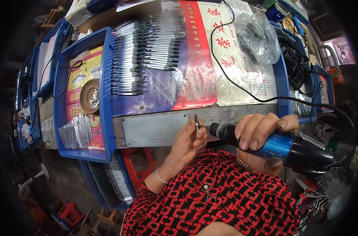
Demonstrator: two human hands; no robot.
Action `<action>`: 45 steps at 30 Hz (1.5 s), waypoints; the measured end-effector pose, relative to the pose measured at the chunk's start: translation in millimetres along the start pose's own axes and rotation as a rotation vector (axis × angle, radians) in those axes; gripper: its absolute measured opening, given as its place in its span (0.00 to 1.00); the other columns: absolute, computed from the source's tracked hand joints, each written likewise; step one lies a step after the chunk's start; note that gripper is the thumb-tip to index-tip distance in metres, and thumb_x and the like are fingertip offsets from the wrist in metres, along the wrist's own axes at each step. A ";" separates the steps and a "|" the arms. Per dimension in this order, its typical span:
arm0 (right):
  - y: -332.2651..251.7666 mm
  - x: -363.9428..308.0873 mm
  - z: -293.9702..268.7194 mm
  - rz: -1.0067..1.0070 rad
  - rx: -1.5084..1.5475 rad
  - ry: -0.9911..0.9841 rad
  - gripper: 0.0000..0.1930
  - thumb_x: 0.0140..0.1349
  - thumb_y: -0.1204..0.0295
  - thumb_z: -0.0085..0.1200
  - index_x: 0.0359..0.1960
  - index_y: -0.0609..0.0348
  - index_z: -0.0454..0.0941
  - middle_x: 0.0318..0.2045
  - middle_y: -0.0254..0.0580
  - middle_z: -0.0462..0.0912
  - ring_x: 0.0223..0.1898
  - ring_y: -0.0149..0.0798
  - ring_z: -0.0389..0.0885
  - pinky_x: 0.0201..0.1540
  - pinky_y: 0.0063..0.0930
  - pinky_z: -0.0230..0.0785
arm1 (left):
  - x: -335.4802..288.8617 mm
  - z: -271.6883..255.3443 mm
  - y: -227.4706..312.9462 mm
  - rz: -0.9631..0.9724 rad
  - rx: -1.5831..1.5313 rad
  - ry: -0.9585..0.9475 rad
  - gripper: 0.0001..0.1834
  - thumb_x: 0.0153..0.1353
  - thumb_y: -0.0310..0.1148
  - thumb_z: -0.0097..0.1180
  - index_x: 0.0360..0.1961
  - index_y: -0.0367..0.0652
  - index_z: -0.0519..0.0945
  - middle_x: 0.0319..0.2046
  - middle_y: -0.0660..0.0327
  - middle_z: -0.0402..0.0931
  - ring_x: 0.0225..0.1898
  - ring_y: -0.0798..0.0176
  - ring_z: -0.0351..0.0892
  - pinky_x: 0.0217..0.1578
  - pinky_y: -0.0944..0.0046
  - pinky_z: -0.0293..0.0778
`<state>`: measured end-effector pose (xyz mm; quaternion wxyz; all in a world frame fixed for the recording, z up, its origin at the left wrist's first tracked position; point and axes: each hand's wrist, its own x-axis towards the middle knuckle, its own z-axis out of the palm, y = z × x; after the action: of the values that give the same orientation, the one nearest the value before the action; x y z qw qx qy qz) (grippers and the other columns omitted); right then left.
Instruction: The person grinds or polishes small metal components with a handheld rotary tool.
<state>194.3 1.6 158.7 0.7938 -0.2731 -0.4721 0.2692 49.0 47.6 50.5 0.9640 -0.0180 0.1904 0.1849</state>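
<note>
My right hand (261,135) is wrapped round a blue and black corded electric screwdriver (276,144), held level with its tip pointing left. Between the fingers and thumb of my left hand (185,143) is a small metal piece (196,122), upright and dark at its top. The thin bit of the tool reaches this piece; whether they touch I cannot tell. Both hands are close together in front of my chest, just off the table's near edge. Left of them, a grey metal plate (155,129) lies along that edge.
Rows of slim silver pieces with dark ends (126,59) lie on a poster (194,78). A blue tray (107,86) at left holds a round brown bowl (84,103) of small silver bits and metal strips (77,131). The tool's black cord (261,100) crosses the table. Clear plastic bags (259,37) lie at far right.
</note>
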 end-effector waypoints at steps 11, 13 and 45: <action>1.3 0.5 -0.9 0.029 -0.022 0.014 0.28 0.55 0.55 0.58 0.50 0.54 0.59 0.21 0.35 0.69 0.20 0.33 0.71 0.27 0.29 0.63 | 1.6 -5.8 0.0 -0.020 -0.009 0.022 0.20 0.63 0.49 0.46 0.38 0.40 0.72 0.20 0.64 0.70 0.13 0.74 0.62 0.13 0.75 0.58; 1.8 1.2 -4.5 0.026 -0.022 -0.011 0.28 0.55 0.55 0.58 0.50 0.54 0.59 0.21 0.35 0.69 0.20 0.34 0.71 0.27 0.29 0.64 | 2.5 -4.6 -0.5 -0.020 -0.003 0.027 0.20 0.63 0.49 0.46 0.38 0.40 0.72 0.20 0.64 0.70 0.13 0.74 0.62 0.13 0.75 0.58; -19.5 -14.6 -17.4 0.016 -0.051 -0.059 0.28 0.53 0.57 0.60 0.48 0.56 0.59 0.22 0.35 0.71 0.20 0.33 0.71 0.27 0.29 0.65 | -1.1 -11.2 -4.4 0.015 -0.082 -0.166 0.18 0.58 0.48 0.52 0.35 0.44 0.70 0.18 0.69 0.63 0.14 0.77 0.59 0.16 0.77 0.56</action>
<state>207.3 -25.3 156.2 0.7702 -0.2890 -0.4996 0.2715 45.7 41.9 40.4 0.9735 -0.0406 0.1023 0.2006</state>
